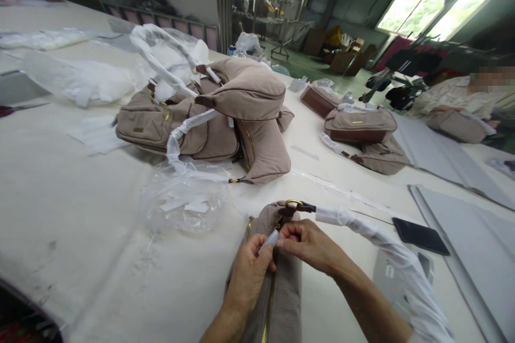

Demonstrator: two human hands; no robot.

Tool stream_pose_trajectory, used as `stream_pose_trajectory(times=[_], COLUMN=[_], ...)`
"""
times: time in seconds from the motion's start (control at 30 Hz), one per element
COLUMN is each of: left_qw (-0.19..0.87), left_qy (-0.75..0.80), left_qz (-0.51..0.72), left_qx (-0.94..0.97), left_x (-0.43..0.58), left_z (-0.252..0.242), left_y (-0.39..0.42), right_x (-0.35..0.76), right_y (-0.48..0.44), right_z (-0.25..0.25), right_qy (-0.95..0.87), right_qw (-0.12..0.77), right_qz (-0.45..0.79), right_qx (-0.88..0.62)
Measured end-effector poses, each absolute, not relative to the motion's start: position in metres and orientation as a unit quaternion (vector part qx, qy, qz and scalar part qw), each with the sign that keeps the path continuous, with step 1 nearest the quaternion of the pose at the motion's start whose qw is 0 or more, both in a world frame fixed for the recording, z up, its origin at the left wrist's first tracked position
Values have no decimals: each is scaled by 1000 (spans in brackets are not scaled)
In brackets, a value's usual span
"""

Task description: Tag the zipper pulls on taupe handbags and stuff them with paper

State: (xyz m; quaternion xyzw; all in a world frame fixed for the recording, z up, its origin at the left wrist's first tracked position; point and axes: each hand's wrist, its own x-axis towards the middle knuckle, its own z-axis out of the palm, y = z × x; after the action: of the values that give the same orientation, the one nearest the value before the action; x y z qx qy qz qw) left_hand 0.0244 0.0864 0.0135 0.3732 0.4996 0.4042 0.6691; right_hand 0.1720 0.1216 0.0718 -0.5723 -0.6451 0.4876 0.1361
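A beige ribbed handbag (281, 289) with a gold zipper lies in front of me at the table's near edge. My left hand (249, 273) pinches a small white strip (269, 241) at the zipper top. My right hand (308, 244) is closed, its fingertips meeting the same strip and the zipper pull. The bag's strap (386, 246), wrapped in white foam, runs off to the right from a gold ring (293, 203).
A pile of beige handbags (225, 118) sits mid-table, with more bags (362, 128) to the right. Clear plastic bags (183, 198) hold paper scraps. A dark phone (420, 236) and grey sheets (475, 241) lie right. Another person (462, 96) sits far right.
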Motion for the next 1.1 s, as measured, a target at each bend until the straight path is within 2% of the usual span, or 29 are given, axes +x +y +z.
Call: stream_pose_trajectory(times=[0.3,0.47,0.8,0.87,0.97,1.1], left_qw=[673,679,811,824,828,835], left_qy=[495,489,380,376,387,381], left_qz=[401,408,413,406,399,392], left_qx=[377,366,164,121,78,66], left_x=[24,25,17,11,7,10], left_z=[10,11,16,18,20,19], left_y=[87,88,94,95,98,99], right_x=[170,168,166,169,176,183], right_y=[124,122,110,108,106,108], right_z=[66,59,37,37,44,49], right_qy=[-637,-627,-587,-608,-678,-802], right_qw=[127,149,261,289,357,384], right_qz=[472,446,410,376,261,144], right_qx=[-596,-620,-648,-637,-587,-435])
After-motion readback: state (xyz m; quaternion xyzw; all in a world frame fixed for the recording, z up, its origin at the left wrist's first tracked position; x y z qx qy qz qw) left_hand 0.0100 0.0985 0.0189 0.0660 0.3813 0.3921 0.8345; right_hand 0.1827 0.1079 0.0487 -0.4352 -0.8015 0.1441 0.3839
